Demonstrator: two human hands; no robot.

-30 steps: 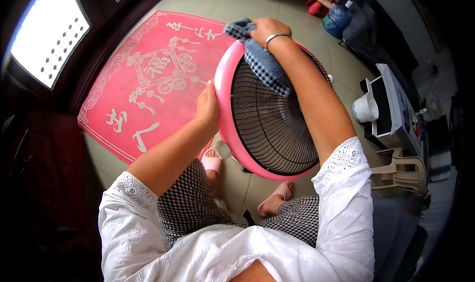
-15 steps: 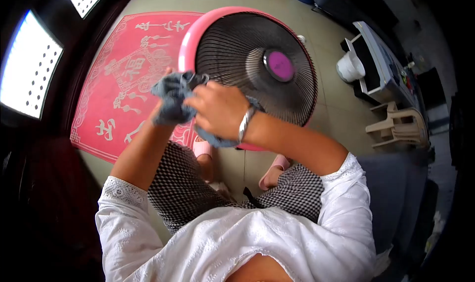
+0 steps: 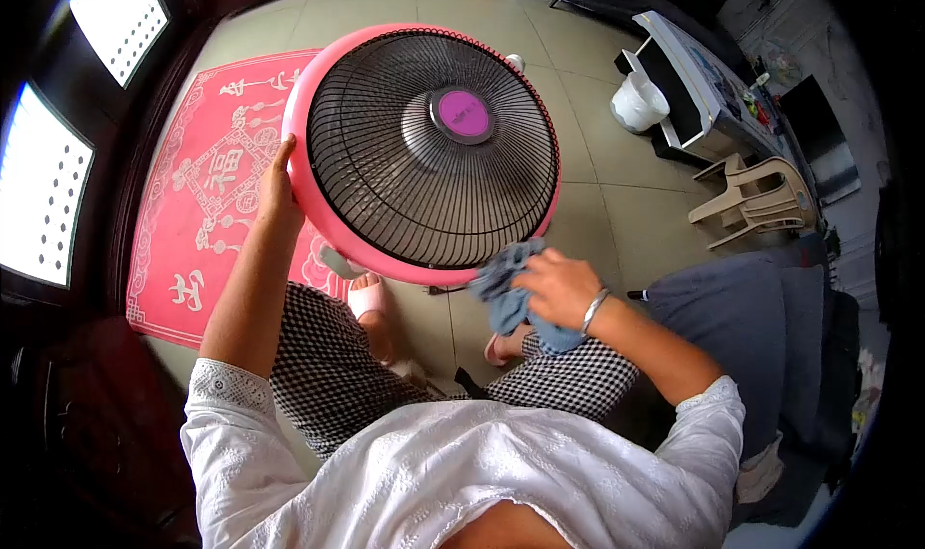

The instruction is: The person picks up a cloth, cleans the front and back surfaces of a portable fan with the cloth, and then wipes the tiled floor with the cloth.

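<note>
My left hand (image 3: 281,197) has hold of the pink rim (image 3: 310,197) of a round appliance (image 3: 429,163), its thumb along the front edge and its fingers out of sight behind. My right hand (image 3: 561,289) is bunched on a blue-grey cloth (image 3: 511,284), and the cloth's upper end overlaps the rim at five o'clock; I cannot tell whether it presses there.

Measured from its own centre, the appliance is gripped between eight and nine o'clock, so the whole disc lies to the right of my left hand and up and left from my right. Its black grille (image 3: 385,183) faces up and leans away toward one o'clock, the purple hub (image 3: 464,113) sitting off-centre that way. The outline is nearly circular, so no long axis stands out.

Below it, near six o'clock, are my pink slippers (image 3: 364,300) on pale floor tiles (image 3: 583,144). A red mat (image 3: 217,178) with white characters spreads at nine, and past it, between nine and ten, bright dotted panels (image 3: 120,28) sit in dark woodwork. Toward half past two a white tub (image 3: 639,103) stands just beside a cabinet (image 3: 708,67); at three is a beige plastic chair (image 3: 766,197), and at four a seat draped in dark blue fabric (image 3: 742,337).
</note>
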